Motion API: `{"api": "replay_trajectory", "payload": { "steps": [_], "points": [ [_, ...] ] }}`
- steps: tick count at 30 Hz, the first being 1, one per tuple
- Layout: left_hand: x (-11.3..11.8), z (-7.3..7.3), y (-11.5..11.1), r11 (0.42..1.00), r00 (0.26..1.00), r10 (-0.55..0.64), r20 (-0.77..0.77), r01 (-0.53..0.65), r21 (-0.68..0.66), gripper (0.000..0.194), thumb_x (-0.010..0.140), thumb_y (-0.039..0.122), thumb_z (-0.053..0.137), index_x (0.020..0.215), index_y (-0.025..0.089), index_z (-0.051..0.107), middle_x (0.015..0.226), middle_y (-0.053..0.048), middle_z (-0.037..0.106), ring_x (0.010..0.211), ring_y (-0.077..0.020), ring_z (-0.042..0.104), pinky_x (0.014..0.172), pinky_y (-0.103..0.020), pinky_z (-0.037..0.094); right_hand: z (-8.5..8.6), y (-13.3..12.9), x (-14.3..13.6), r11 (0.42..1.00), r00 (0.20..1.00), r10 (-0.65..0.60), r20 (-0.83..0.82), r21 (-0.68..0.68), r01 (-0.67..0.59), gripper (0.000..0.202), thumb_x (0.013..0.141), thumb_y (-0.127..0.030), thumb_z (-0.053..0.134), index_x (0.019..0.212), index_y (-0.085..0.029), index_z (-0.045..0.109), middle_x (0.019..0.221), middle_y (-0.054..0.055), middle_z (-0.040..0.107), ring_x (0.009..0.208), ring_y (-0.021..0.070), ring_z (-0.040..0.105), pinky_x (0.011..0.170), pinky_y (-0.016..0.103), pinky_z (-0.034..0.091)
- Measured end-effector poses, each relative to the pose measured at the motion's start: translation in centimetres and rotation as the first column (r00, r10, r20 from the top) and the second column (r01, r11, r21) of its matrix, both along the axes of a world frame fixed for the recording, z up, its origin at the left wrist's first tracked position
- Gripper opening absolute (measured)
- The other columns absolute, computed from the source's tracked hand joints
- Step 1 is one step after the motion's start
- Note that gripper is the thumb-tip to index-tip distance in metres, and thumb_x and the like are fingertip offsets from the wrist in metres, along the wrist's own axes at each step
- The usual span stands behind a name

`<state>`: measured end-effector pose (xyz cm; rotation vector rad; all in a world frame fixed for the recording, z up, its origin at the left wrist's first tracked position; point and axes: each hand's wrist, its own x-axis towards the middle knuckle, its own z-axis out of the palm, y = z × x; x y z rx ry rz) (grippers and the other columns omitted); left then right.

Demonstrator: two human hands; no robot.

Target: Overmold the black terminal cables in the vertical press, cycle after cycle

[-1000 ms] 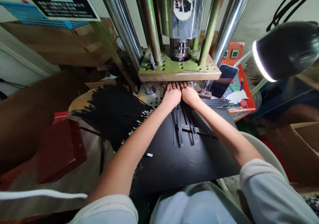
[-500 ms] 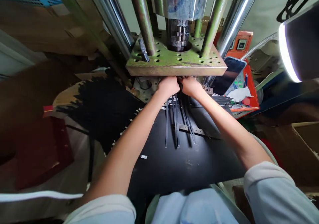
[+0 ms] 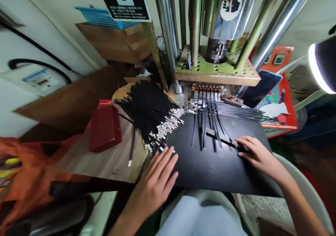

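My left hand [image 3: 157,180] is spread, fingers stretched out, at the near edge of a pile of thin black cables [image 3: 144,103] with silvery-white ends. Whether its fingertips touch the nearest ends, I cannot tell. My right hand [image 3: 257,157] pinches the right end of a slotted metal strip [image 3: 210,133] lying on the black work board [image 3: 199,169]. Over that strip hang several black cables [image 3: 209,105], spaced in a row, their far ends in a fixture [image 3: 195,92] beneath the green press plate [image 3: 215,71].
More black cables [image 3: 241,113] lie at the board's back right. Behind them a phone [image 3: 266,85] leans by an orange control box [image 3: 285,57]. A lamp [image 3: 324,68] juts in at right. A dark red box [image 3: 105,127] is at left, a pale tub [image 3: 312,190] at lower right.
Both hands have come out from under the press plate: the left to the cable pile, the right to the metal strip. The view has swung left, and the row of cables in the fixture now shows.
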<state>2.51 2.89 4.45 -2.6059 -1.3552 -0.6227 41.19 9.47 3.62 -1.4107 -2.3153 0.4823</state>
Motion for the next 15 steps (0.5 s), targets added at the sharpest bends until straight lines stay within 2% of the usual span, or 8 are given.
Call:
{"api": "replay_trajectory", "payload": {
  "steps": [2,5,7,9,11,13,15],
  "points": [
    [-1.5,-1.8,-2.9,0.996,0.996,0.085,-0.036,-0.085,0.015,0.063,0.090,0.024,0.059,0.147,0.012,0.036,0.146,-0.015,0.048,0.137,-0.0275,0.043,0.115,-0.042,0.035,-1.9,-1.3,0.0,0.995,0.995,-0.095,-0.025,0.040,0.095,0.031,0.093,-0.026,0.048,0.121,-0.024,0.060,0.114,0.009,0.065,0.102,0.0241,0.060,0.088,0.040,0.051],
    [-2.7,-4.4,-4.3,0.982,0.978,0.189,-0.094,-0.187,0.021,0.066,0.092,0.028,0.056,0.150,0.011,0.030,0.144,-0.016,0.050,0.135,-0.0285,0.045,0.112,-0.041,0.035,-3.1,-2.5,-1.0,0.990,0.991,-0.121,-0.049,0.069,0.124,0.033,0.093,-0.019,0.044,0.121,-0.027,0.060,0.115,0.007,0.064,0.106,0.0228,0.059,0.089,0.038,0.050],
    [-2.7,-5.7,-4.3,0.970,0.965,0.242,-0.102,-0.240,0.034,0.065,0.091,0.016,0.051,0.152,0.013,0.028,0.140,-0.015,0.055,0.131,-0.0278,0.049,0.110,-0.040,0.036,-3.0,-3.9,-1.1,0.992,0.994,-0.101,-0.032,0.075,0.103,0.036,0.094,-0.019,0.043,0.125,-0.031,0.057,0.117,0.006,0.063,0.107,0.0217,0.059,0.089,0.036,0.050],
    [-2.1,-6.5,-4.1,0.951,0.950,0.308,-0.051,-0.304,0.062,0.070,0.087,0.003,0.046,0.153,0.018,0.027,0.133,-0.013,0.061,0.125,-0.0267,0.055,0.108,-0.041,0.037,-2.8,-6.1,-0.3,0.990,0.994,-0.101,0.028,0.101,0.098,0.043,0.095,-0.021,0.042,0.134,-0.034,0.051,0.129,0.007,0.058,0.113,0.0239,0.058,0.090,0.038,0.049],
    [-1.5,-6.8,-3.9,0.930,0.933,0.358,0.018,-0.359,0.086,0.075,0.083,-0.002,0.043,0.153,0.020,0.028,0.127,-0.012,0.065,0.120,-0.0252,0.059,0.106,-0.040,0.038,-3.0,-8.8,1.1,0.988,0.987,-0.110,0.119,0.120,0.096,0.053,0.094,-0.030,0.044,0.146,-0.035,0.038,0.145,0.009,0.046,0.121,0.0317,0.055,0.091,0.045,0.048],
    [-1.0,-6.9,-3.8,0.923,0.928,0.368,0.053,-0.372,0.096,0.076,0.081,-0.004,0.043,0.152,0.021,0.030,0.122,-0.011,0.068,0.116,-0.0233,0.061,0.106,-0.039,0.038,-3.8,-11.4,2.4,0.985,0.968,-0.142,0.206,0.129,0.117,0.069,0.089,-0.044,0.049,0.153,-0.032,0.025,0.156,0.011,0.033,0.127,0.0439,0.048,0.089,0.055,0.047],
    [-0.9,-6.9,-3.9,0.923,0.929,0.363,0.072,-0.369,0.110,0.075,0.080,-0.005,0.043,0.150,0.021,0.033,0.118,-0.009,0.070,0.113,-0.0216,0.062,0.105,-0.037,0.038,-5.0,-13.2,2.8,0.960,0.939,-0.245,0.241,0.194,0.201,0.079,0.084,-0.049,0.054,0.154,-0.033,0.022,0.158,0.009,0.028,0.129,0.0518,0.043,0.088,0.064,0.045]
  ]
}}
